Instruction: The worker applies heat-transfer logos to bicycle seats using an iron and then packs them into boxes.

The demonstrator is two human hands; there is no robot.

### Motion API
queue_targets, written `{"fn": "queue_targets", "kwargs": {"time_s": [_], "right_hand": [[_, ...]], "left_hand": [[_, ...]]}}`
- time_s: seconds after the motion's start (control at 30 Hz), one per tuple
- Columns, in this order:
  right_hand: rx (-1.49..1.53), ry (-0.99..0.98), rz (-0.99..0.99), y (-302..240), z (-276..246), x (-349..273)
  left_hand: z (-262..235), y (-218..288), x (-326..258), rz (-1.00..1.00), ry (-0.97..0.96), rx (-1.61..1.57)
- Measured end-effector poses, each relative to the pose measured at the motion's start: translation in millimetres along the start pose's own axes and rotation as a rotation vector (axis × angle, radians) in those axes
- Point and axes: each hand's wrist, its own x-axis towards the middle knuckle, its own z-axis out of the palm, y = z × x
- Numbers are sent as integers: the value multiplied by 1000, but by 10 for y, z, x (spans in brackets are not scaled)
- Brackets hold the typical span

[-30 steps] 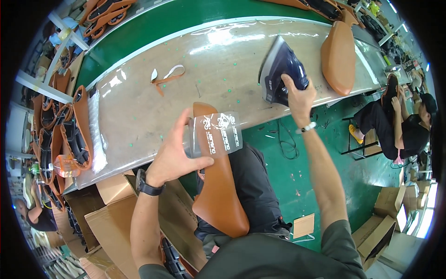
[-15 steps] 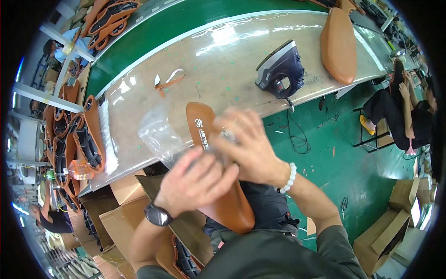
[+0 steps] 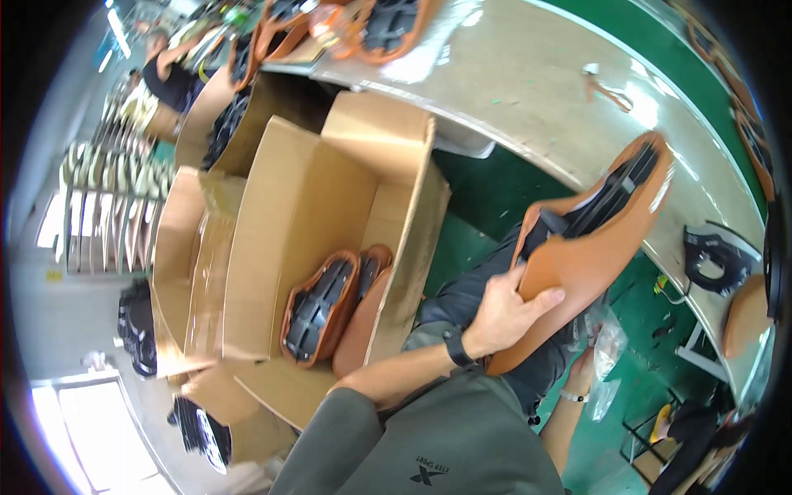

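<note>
A long brown leather-look padded piece [image 3: 594, 256] slants over my lap, its hollow underside with a black plastic frame turned up and leftward. My left hand [image 3: 516, 313] grips it near its lower end, thumb over the brown cover and fingers at the edge. Lower down and to the right, my right hand [image 3: 582, 371] is partly hidden beyond the piece. Crumpled clear plastic film [image 3: 609, 351] hangs from its fingers. Left of me an open cardboard box [image 3: 301, 198] holds more padded pieces [image 3: 322, 309] of the same kind, with black frames showing.
A long workbench [image 3: 528, 74] runs past the far side, carrying a dark clothes iron [image 3: 718, 257], another brown piece [image 3: 745, 318] and a thin strip [image 3: 606, 91]. More cardboard boxes [image 3: 177, 272] stand left. One person [image 3: 169, 78] is far left; another's dark-trousered leg [image 3: 693, 437] shows lower right.
The view has swung left toward the boxes. Both hands were together over the padded piece; now the left holds it, underside showing, and the right is apart with the plastic film.
</note>
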Motion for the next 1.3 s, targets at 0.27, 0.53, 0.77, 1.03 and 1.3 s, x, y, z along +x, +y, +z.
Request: {"fn": "queue_targets", "kwargs": {"time_s": [0.27,0.53,0.77,1.03,1.3], "right_hand": [[-230,-362,-131,-152,584,167],[-327,-406,216,-219,1040,-35],[-459,-392,26,-270,1615,-238],[-271,-528,264,-874,2036,-49],[-122,-172,122,-922,2370,1050]], "left_hand": [[-2685,1395,-854,176,645,520],[-3279,-802,-1420,-398,715,899],[-2844,-2968,-2147,-509,571,1120],[-3436,-2451,-1692,-672,-469,848],[-2366,229,1586,335,532,763]]}}
